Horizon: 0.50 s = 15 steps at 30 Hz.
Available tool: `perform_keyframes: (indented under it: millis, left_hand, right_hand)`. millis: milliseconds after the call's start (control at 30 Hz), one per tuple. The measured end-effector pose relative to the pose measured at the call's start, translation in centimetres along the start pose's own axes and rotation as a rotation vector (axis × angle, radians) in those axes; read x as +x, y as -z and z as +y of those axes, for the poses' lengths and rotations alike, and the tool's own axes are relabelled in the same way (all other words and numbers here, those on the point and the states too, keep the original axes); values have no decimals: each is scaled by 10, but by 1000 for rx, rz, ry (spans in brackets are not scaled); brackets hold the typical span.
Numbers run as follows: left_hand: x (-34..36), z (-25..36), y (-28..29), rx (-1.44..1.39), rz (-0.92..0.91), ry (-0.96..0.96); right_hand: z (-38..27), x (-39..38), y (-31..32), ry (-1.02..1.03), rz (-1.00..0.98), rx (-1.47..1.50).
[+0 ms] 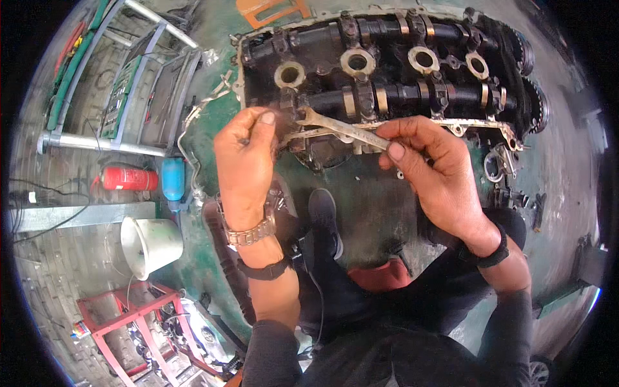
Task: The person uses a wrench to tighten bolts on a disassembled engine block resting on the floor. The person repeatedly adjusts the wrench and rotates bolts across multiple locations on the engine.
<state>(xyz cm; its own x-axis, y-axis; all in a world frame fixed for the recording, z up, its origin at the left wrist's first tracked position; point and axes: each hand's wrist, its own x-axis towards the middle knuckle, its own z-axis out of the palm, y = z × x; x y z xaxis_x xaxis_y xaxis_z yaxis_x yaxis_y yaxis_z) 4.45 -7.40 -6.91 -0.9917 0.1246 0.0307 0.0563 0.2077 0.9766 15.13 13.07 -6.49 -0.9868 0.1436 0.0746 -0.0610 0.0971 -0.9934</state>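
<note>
A combination wrench (351,132) lies pinched between the thumb and fingers of my right hand (433,169). Its open jaw points left, close to a bolt at the near edge of the engine's cylinder head. My left hand (246,161) is beside that jaw, fingers curled in and thumb pressed to the forefinger. Whatever those fingers hold, if anything, is hidden. Dark and oily, the cylinder head (329,82) spans the far side in front of me. Two camshafts run across it, with round spark plug openings between them and toothed gears (536,106) at the right end.
On the left are a metal rack (106,143), a red fire extinguisher (131,178), a blue bottle (173,177) and a white bucket (155,245). A red metal frame (106,326) stands lower left. Loose metal parts (495,166) lie on the right. An orange stool (261,11) is beyond the engine.
</note>
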Motion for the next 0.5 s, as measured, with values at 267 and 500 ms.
perform_keyframes:
  millis: [267, 500]
  left_hand:
    - [3, -7, 2, 14, -27, -107]
    - [4, -7, 2, -18, -41, -120]
  right_hand:
    - [8, -6, -10, -82, -10, 10]
    - [20, -11, -19, -40, -34, 36]
